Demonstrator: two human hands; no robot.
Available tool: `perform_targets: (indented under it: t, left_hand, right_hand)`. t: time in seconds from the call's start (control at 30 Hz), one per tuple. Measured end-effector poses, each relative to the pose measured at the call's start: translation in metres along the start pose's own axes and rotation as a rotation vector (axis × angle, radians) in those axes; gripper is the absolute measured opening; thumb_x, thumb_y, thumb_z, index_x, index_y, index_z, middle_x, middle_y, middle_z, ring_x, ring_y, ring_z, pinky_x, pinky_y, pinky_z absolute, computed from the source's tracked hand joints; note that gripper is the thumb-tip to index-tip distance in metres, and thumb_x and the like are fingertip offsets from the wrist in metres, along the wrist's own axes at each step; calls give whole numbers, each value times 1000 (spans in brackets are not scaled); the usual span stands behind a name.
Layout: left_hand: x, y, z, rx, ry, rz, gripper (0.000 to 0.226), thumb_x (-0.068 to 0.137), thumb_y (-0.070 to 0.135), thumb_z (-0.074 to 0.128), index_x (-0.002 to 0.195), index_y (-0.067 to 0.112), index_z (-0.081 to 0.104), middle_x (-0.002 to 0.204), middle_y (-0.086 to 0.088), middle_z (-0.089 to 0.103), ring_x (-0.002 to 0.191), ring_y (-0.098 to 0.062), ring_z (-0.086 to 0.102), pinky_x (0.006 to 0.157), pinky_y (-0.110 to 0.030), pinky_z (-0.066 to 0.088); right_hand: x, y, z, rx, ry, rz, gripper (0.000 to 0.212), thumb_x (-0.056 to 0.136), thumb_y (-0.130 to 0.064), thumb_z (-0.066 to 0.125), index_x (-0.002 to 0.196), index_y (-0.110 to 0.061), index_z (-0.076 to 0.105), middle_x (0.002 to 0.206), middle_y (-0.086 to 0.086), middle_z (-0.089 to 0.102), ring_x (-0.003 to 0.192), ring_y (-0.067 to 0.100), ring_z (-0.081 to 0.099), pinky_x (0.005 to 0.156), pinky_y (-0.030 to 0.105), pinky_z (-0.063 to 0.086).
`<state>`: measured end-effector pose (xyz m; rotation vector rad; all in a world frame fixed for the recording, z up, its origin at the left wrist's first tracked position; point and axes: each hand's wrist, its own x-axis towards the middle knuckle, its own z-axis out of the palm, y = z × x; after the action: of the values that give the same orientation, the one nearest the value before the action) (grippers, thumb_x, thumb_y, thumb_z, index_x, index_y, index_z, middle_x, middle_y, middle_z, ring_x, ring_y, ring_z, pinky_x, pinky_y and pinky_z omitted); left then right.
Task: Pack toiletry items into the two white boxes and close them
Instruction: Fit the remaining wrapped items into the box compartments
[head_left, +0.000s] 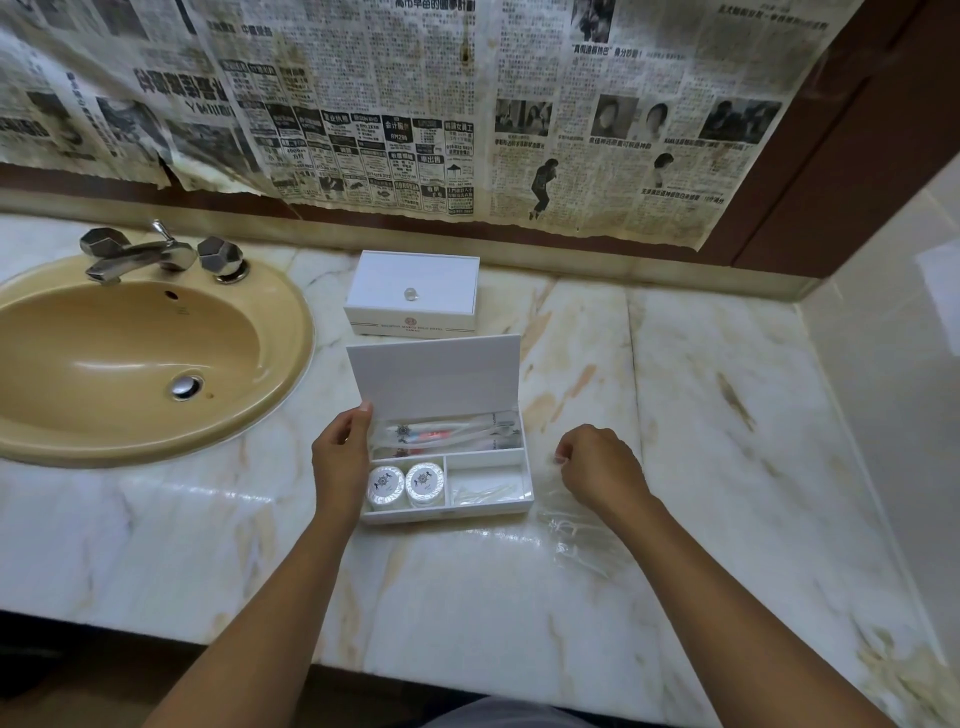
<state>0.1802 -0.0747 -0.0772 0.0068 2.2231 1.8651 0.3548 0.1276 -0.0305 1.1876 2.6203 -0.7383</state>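
Counter: marble vanity top (675, 415), pale with rust veins, glossy — I expect light plastic to skate on it. Newspaper sheets (363, 104) cover the wall behind.

Open box: white compartmented box (448, 506) sits in front of me, its hinged lid (434, 371) standing upright. Wrapped toothbrush kits (447, 434) lie in the long back compartment, two round foil-topped tubs (405, 484) front left, something thin and clear in the front-right compartment that I cannot identify.

Closed box: second white box (413, 293) just behind the first, lid down, small clear knob on top. It looks done.

Left hand: left hand (340, 457) rests against the open box's left wall, thumb at the lid's lower corner, steadying it.

Right hand: right hand (597, 467) curled just right of the box, fingers pinching the top of a clear plastic packet (571, 525) that trails onto the counter.

Handling: packet looks near weightless, limp and slippery, so I judge a pinch at its top edge safest. The box reads as thin, stiff plastic and easily shoved, so it needs the bracing hand.

Edges: sink basin (130, 364) is close on the left, with the counter's front edge near me.

Room: open marble to the right — plenty of swing space; the rear box crowds the lid's back.
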Motion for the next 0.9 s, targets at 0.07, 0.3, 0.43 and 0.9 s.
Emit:
perform_targets:
  t: [0.07, 0.3, 0.43, 0.9]
  left_hand:
    - [0, 0, 0, 0, -2, -1, 28, 99, 32, 56, 93, 10, 72, 87, 3, 70, 78, -3, 59, 73, -15, 45]
    - [0, -1, 0, 8, 0, -4, 28, 99, 32, 56, 92, 10, 71, 82, 8, 68, 71, 4, 58, 69, -10, 44]
    - [0, 0, 0, 12, -3, -1, 28, 99, 32, 56, 93, 8, 70, 81, 6, 67, 72, 0, 57, 71, -16, 44]
    - [0, 0, -1, 6, -1, -18, 28, 98, 34, 56, 95, 12, 73, 90, 3, 72, 84, -10, 62, 77, -23, 46]
  right_hand:
    - [-1, 0, -2, -18, 34, -10, 24, 87, -7, 55, 101, -19, 71, 98, 3, 68, 85, 22, 62, 68, 26, 47]
    - [-6, -19, -9, 113, 154, -172, 25, 97, -17, 51, 115, -19, 68, 109, 1, 62, 101, 19, 58, 79, 27, 45]
    - [-18, -45, -4, 121, 217, -361, 27, 93, -10, 53, 113, -19, 69, 104, 0, 62, 101, 17, 55, 79, 24, 41]
    - [-19, -74, 39, -314, -76, -437, 24, 74, 11, 46, 61, -9, 39, 63, 7, 44, 72, 32, 49, 49, 27, 23]
